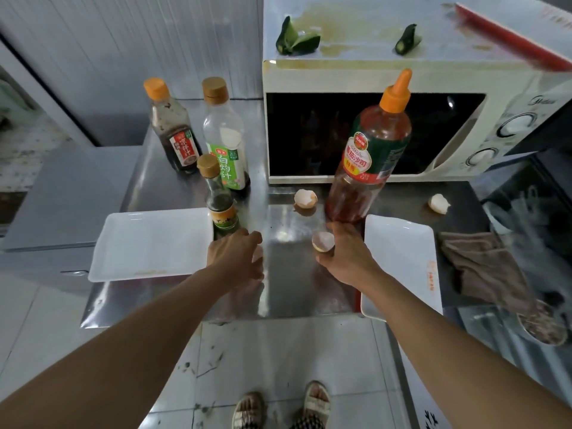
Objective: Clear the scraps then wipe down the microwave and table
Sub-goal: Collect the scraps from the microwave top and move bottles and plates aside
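The microwave [402, 78] runs off the top and right edges, so its far side and full control panel are cut off; its dark window shows nothing inside. A red-edged thing [507, 35] on top of it is smeared by blur and cropped at the right. The brown cloth [483, 267] on the right of the desk [288, 274] blurs into a bowl [541, 326] whose contents cannot be made out. The right hand [346, 255] covers part of the eggshell [323, 241] it holds. Both forearms leave the bottom edge.

"白灼汁" on green-labelled bottle [227, 140], seemingly
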The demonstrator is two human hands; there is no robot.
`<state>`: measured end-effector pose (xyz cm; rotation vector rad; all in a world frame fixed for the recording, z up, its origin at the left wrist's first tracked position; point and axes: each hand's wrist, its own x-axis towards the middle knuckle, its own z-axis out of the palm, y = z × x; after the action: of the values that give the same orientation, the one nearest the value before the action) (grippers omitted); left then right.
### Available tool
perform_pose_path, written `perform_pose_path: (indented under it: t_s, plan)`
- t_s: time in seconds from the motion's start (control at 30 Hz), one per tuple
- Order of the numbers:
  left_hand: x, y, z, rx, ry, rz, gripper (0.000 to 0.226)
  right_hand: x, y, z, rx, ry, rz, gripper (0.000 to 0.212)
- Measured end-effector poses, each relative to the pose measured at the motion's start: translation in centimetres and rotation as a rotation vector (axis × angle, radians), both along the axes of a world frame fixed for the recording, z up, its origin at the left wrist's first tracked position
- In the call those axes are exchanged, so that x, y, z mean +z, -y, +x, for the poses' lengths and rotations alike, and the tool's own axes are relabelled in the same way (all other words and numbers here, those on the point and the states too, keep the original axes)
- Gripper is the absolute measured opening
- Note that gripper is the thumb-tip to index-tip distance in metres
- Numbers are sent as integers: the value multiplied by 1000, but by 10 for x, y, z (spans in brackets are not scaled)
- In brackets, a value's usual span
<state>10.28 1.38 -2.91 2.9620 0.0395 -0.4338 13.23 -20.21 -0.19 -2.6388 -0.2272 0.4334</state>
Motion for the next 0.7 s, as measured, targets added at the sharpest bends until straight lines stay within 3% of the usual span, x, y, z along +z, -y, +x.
perform_pose_path:
  t_s: [0.17, 0.37, 0.53, 0.7]
  plan:
    - [-5, 3, 1, 47, 63, -49, 53, -9, -2, 5, -15, 42, 4, 53]
    - [-11, 3, 5, 127, 113, -213, 51, -19, -7, 5, 0, 177, -21, 23]
    - [-12, 9, 10, 147, 152, -312, 44, -27, -6, 9, -57, 182, 3, 27]
    - [-11, 12, 10, 132, 164, -274, 44, -28, -5, 9, -74, 166, 44, 23]
